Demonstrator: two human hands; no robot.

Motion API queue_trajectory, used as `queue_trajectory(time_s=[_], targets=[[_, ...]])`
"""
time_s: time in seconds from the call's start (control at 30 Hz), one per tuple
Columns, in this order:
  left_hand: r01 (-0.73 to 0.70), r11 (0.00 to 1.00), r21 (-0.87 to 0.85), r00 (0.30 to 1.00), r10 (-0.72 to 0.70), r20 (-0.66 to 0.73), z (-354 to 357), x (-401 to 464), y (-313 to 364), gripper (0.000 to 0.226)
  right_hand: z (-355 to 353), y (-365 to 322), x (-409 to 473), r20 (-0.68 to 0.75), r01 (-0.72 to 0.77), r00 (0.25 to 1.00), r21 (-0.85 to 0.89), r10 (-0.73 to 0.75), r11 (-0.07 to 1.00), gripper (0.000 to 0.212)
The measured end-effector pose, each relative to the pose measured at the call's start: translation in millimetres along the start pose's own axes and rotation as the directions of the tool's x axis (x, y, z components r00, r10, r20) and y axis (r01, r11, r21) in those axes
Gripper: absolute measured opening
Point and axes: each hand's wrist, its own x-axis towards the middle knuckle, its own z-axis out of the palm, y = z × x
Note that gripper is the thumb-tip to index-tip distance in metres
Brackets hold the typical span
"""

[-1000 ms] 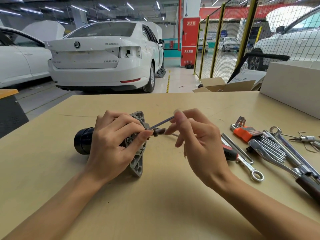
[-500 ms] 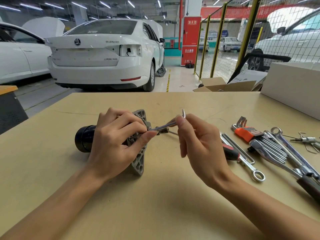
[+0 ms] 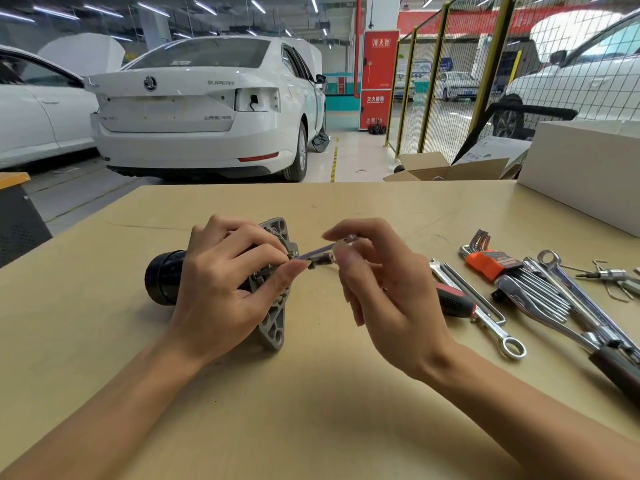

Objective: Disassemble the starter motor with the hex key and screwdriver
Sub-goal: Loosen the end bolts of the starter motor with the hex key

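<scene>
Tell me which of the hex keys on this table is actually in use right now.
The single hex key pinched in the right hand, its tip at the starter motor. The others sit bundled in the orange holder.

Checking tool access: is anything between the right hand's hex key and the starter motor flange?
Nothing visible. The hex key, pinched by the right hand, runs straight to the starter motor flange, where the left hand fingertips meet it.

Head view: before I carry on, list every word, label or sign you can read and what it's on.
"SUPERB": white car's boot lid.
"消火栓": top of the red cabinet.
"灭火器箱": lower on that cabinet, blurred, uncertain.
Chinese badge on the boot lid's lower right: too blurred.
Orange hex key holder: print too small.
</scene>
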Motion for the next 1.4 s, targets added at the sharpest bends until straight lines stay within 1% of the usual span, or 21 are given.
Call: queue_trajectory(time_s=[0.07,0.17,0.27,0.37,0.43,0.53,0.73,0.83,1.0,1.13,1.23,1.33,1.4], targets=[[0.000,1.000,0.010,1.000,0.000,-0.004,0.3,0.2,0.5,0.035,-1.4,-2.0,-0.2,0.000,0.034,0.999,0.038,-0.034,0.999,0.020],[0.000,1.000,0.017,1.000,0.000,-0.010,1.3,0.6,1.0,0.035,-1.6,-2.1,0.0,-0.022,0.057,0.998,0.024,-0.056,0.998,0.036],[0.003,1.000,0.009,1.000,-0.003,-0.014,1.6,0.4,0.7,0.036,-1.3,1.1,0.4,-0.073,0.013,0.997,-0.023,-0.014,1.000,0.048],[0.002,1.000,0.015,1.000,-0.002,-0.009,1.6,0.2,0.3,0.037,-1.9,2.4,2.4,-0.122,-0.056,0.991,-0.053,0.049,0.997,0.046],[0.003,1.000,0.016,1.000,-0.003,-0.006,1.2,0.5,0.5,0.037,-1.7,2.3,3.2,-0.125,-0.088,0.989,-0.056,0.080,0.995,0.044],[0.013,1.000,0.015,1.000,-0.013,0.002,1.0,1.2,1.0,0.037,-1.1,2.2,2.9,-0.111,-0.097,0.990,-0.037,0.092,0.995,0.044],[0.013,0.999,-0.034,1.000,-0.013,-0.001,0.0,0.4,0.5,0.037,-2.2,3.6,3.6,-0.105,-0.068,0.992,-0.020,0.065,0.998,0.044],[0.011,1.000,-0.024,1.000,-0.011,-0.003,0.6,1.2,0.4,0.033,-2.4,4.3,3.3,-0.133,-0.099,0.987,-0.045,0.092,0.994,0.047],[0.013,1.000,-0.015,1.000,-0.013,-0.003,0.4,1.4,0.6,0.035,-1.7,1.4,4.6,-0.151,-0.172,0.976,-0.089,0.157,0.981,0.046],[0.011,1.000,-0.019,1.000,-0.011,-0.007,0.0,2.2,0.7,0.034,-3.1,2.1,6.2,-0.144,-0.242,0.961,-0.019,0.237,0.970,0.046],[0.008,1.000,-0.008,1.000,-0.009,-0.005,0.3,2.7,1.0,0.034,-2.6,4.1,5.4,-0.111,-0.236,0.966,-0.006,0.234,0.972,0.052],[0.005,1.000,-0.007,1.000,-0.005,-0.002,0.4,1.6,-0.1,0.036,-2.0,6.1,4.3,-0.082,-0.204,0.977,-0.088,0.197,0.975,0.058],[0.008,1.000,-0.002,1.000,-0.008,-0.001,0.4,1.2,-0.3,0.037,-0.9,5.9,4.5,-0.083,-0.157,0.986,-0.161,0.145,0.974,0.055]])
